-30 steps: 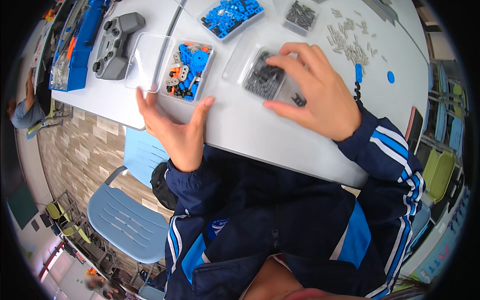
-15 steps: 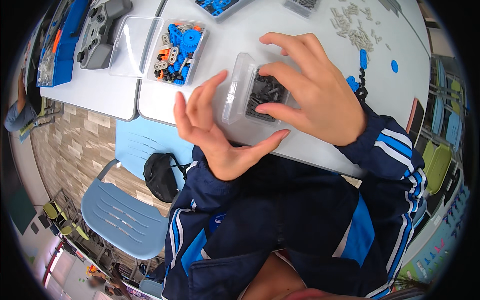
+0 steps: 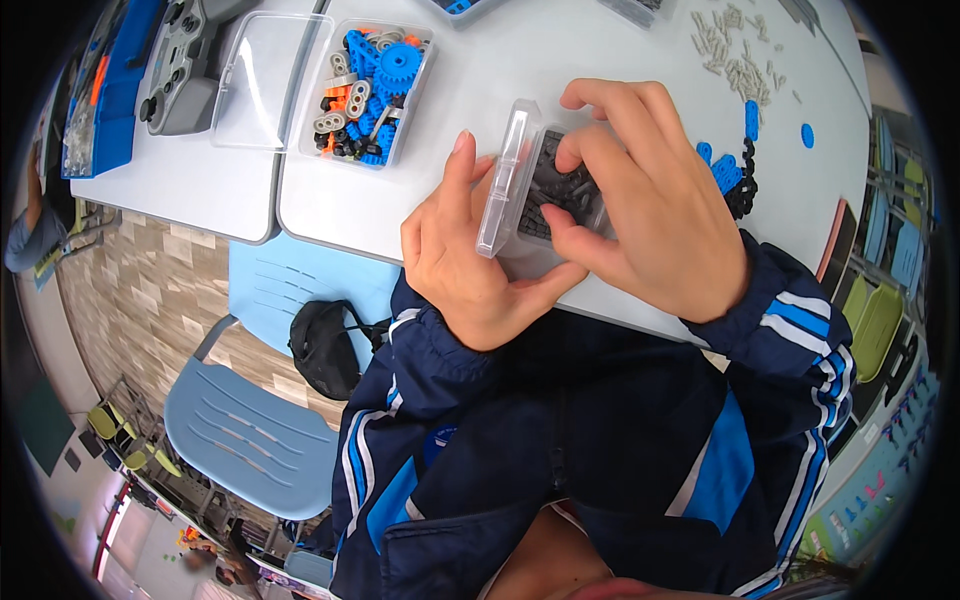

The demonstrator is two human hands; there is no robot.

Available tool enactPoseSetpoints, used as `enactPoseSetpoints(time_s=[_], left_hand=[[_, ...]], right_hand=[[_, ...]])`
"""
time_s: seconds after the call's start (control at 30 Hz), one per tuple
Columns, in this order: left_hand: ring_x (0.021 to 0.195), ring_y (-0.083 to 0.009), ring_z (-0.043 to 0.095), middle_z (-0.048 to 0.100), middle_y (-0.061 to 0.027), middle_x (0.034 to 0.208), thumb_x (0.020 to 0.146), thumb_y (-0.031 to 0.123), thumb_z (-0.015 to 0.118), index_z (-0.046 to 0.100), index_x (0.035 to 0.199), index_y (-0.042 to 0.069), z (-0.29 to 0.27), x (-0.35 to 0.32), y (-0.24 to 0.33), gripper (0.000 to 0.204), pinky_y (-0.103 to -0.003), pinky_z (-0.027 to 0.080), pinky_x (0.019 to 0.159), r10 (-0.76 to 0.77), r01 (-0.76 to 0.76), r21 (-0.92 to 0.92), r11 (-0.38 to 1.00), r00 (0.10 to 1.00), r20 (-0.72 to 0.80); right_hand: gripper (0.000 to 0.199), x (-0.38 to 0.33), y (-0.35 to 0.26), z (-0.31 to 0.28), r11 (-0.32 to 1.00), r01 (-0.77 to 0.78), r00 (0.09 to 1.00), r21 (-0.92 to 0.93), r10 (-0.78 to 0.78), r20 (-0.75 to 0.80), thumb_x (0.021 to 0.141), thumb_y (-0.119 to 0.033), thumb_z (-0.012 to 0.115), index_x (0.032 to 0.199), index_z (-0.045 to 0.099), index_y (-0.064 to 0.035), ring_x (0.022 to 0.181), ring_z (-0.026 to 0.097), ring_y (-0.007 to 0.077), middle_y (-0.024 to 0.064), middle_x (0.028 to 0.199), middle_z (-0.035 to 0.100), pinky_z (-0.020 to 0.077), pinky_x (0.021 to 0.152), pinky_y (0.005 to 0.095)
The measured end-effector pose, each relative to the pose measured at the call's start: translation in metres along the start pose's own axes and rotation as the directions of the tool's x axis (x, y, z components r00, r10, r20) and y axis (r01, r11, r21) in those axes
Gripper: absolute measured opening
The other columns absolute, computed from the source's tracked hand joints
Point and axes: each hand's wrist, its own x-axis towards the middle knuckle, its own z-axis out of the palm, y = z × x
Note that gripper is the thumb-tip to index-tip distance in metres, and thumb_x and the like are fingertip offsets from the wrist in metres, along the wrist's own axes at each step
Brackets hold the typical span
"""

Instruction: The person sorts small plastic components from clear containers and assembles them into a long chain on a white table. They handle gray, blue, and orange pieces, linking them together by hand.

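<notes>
A small clear plastic box (image 3: 533,222) of black building pieces (image 3: 560,190) sits near the table's front edge, its clear hinged lid (image 3: 507,180) raised on the left. My left hand (image 3: 462,255) cups the box from the left and near side, with the fingers behind the lid and the thumb along the near edge. Over the box's right side reaches my right hand (image 3: 665,200); its thumb and index finger dip among the black pieces, apart, with nothing visible between them. Part of the contents is hidden under this hand.
Left of it, another clear box (image 3: 398,150) holds blue, orange, grey and black parts. Farther left lies a grey game controller (image 3: 182,75). Pale pegs (image 3: 740,60) are scattered at the far right, above joined blue and black pieces (image 3: 730,175). A blue chair (image 3: 250,435) stands left.
My left hand has moved right and closed in around the box. The lid stands more upright. My right hand stays over the black pieces; the whole view has shifted slightly.
</notes>
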Motion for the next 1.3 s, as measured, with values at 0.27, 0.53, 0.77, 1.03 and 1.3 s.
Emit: enactPoseSetpoints(time_s=[0.27,0.53,0.77,1.03,1.3], left_hand=[[0.105,-0.0264,0.07,0.072,-0.0096,0.124,0.062,0.04,0.095,0.049,0.147,-0.005,0.001,0.003,0.001,0.107,-0.037,0.046,0.091,-0.012,0.012,-0.002,1.0,1.0,-0.011],[0.104,-0.0256,0.068,0.073,-0.0071,0.122,0.063,0.035,0.093,0.049,0.147,-0.005,0.004,0.002,0.0,0.103,-0.036,0.046,0.092,-0.016,0.015,-0.034,0.999,0.999,-0.032],[0.106,-0.0307,0.07,0.061,-0.0188,0.144,0.057,0.034,0.096,0.063,0.13,0.002,0.006,0.001,-0.002,0.086,-0.038,0.049,0.089,-0.002,0.002,0.006,1.0,1.0,-0.028],[0.104,-0.0267,0.07,0.074,-0.0092,0.119,0.059,0.03,0.096,0.052,0.146,0.0,0.003,0.0,-0.003,0.101,-0.036,0.048,0.087,-0.033,0.033,-0.021,0.999,0.999,0.007],[0.105,-0.0261,0.066,0.07,-0.0106,0.124,0.063,0.038,0.094,0.058,0.142,-0.001,0.009,-0.003,-0.003,0.095,-0.035,0.047,0.09,-0.065,0.065,-0.033,0.997,0.998,-0.012]], right_hand=[[0.029,0.0,0.0,0.005,0.997,0.054,0.998,-0.057,-0.056,-0.037,0.07,-0.001,0.081,0.093,0.063,-0.0041,0.112,0.052,0.0302,0.0123,0.131,0.055,0.0498,0.08,0.0367],[0.03,-0.003,0.0,0.002,0.994,0.084,0.995,-0.065,-0.086,-0.041,0.07,0.001,0.081,0.094,0.065,-0.0062,0.095,0.057,0.0248,0.002,0.097,0.066,0.0427,0.09,0.0371],[0.027,-0.001,0.006,0.001,0.997,-0.004,0.999,0.074,0.006,-0.033,0.072,0.003,0.08,0.095,0.067,-0.0059,0.092,0.059,0.0228,0.0029,0.095,0.068,0.0489,0.081,0.0326],[0.026,-0.001,0.01,-0.028,0.941,-0.172,0.983,0.293,0.182,-0.009,0.074,0.006,0.079,0.094,0.069,-0.0043,0.092,0.061,0.0148,0.0044,0.098,0.07,0.0473,0.084,0.0277],[0.023,-0.001,0.021,-0.028,0.873,-0.246,0.968,0.422,0.241,0.066,0.077,0.005,0.08,0.096,0.07,-0.0021,0.098,0.06,0.0137,0.0034,0.101,0.069,0.0443,0.094,0.0284]])
